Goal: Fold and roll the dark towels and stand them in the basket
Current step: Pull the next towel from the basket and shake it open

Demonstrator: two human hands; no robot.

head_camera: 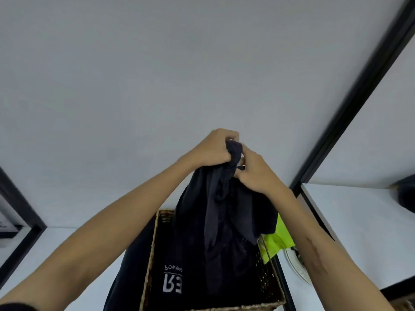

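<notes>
Together, left hand [211, 149] and right hand [256, 171] grip the dark towel's [215, 198] bunched top above the basket [152, 248].

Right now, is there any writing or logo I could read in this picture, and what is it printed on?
"RE": large pale letters, seen mirrored, on the dark cloth lying in the wicker basket.
"Powe...": a smaller line above those letters on the same cloth, also mirrored; its end is too blurred to read.
The dark towel gripped by the left hand and the right hand shows no text.
</notes>
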